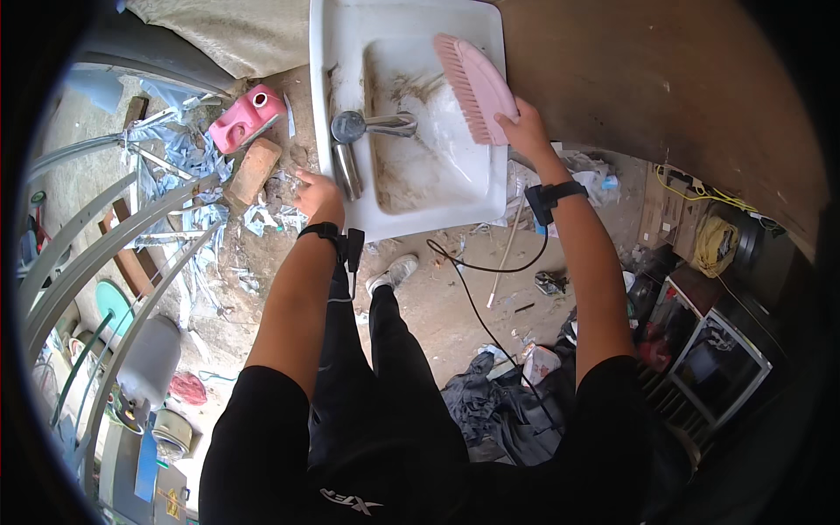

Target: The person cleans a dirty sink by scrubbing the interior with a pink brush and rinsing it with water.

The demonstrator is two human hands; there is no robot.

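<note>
A white sink (446, 177) with brown dirt smears in its basin stands before me. A metal faucet (390, 125) sits at its left side, with a shiny metal cylinder (348, 172) just below. My right hand (526, 131) grips the lower end of a pink brush (482, 85), whose bristles point left over the basin's right part; whether they touch it I cannot tell. My left hand (317, 195) is at the sink's lower left edge, fingers apart and holding nothing that I can see; part of it is hidden behind the wrist.
A pink plastic jug (246, 118) and a brick (254, 170) lie left of the sink. Curved metal bars (118, 243) rise at the left, near a gas cylinder (151, 361). A stick (506, 256) and dark cloth (505, 407) lie on the floor. A black cable (482, 328) hangs from my right wrist.
</note>
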